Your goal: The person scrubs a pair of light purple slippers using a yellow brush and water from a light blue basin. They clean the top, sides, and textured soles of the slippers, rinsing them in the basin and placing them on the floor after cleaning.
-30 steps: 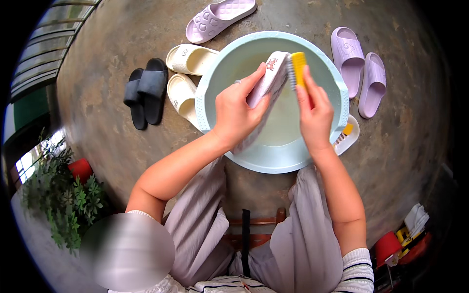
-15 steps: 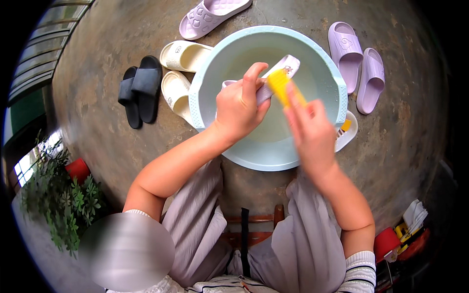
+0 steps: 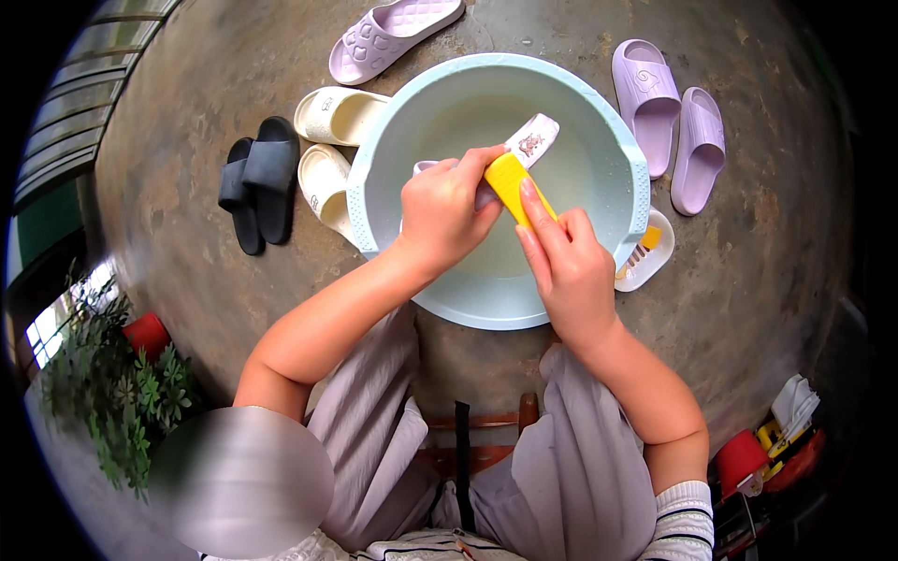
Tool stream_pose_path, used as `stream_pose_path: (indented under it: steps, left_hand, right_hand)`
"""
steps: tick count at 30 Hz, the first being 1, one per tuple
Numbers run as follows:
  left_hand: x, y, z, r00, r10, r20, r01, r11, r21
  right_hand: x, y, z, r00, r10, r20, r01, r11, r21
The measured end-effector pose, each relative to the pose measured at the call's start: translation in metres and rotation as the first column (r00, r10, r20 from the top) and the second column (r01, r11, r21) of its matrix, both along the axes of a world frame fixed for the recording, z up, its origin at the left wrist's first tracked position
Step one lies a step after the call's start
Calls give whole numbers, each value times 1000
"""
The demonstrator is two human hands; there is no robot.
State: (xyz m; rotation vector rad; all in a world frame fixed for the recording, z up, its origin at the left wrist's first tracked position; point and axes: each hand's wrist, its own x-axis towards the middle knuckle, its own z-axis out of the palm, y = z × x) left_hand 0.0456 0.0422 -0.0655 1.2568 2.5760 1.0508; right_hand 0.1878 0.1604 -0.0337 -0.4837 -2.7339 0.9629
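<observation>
Over a pale blue basin (image 3: 510, 319) of cloudy water, my left hand (image 3: 440, 210) grips a pale lilac slipper (image 3: 531, 142). One end, whitish with a small printed figure, sticks out beyond my fingers; much of the rest is hidden by the hand. My right hand (image 3: 575, 266) holds a yellow brush (image 3: 510, 182) by its back, fingers stretched along it. The brush's head lies against the slipper close to my left fingertips, and its bristles are turned out of sight.
Cream slippers (image 3: 327, 182) stand left of the basin, with black slides (image 3: 273, 178) farther left. Lilac slides (image 3: 650, 103) lie to the right, and another lilac slipper (image 3: 379, 42) beyond. A white dish (image 3: 655, 257) with a brush sits by the basin's right rim. A leafy plant (image 3: 140, 383) grows at lower left.
My right hand has moved a little left and the brush has come down nearer my left fingers. The slipper's printed end sits slightly lower. The whole view has shifted slightly.
</observation>
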Motion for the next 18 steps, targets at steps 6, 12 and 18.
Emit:
stream_pose_path:
  steps: [6, 12, 18]
  left_hand:
    - [-4, -1, 12, 910, 79, 407, -129, 987, 98]
    - [-4, -7, 0, 574, -16, 819, -358, 894, 268]
    - [-8, -6, 3, 610, -78, 789, -352, 865, 357]
  right_hand:
    - [-40, 26, -22, 961, -197, -192, 162, 969, -186]
    - [-3, -25, -53, 969, -171, -181, 119, 957, -265]
    - [-43, 11, -45, 935, -312, -172, 239, 908, -344]
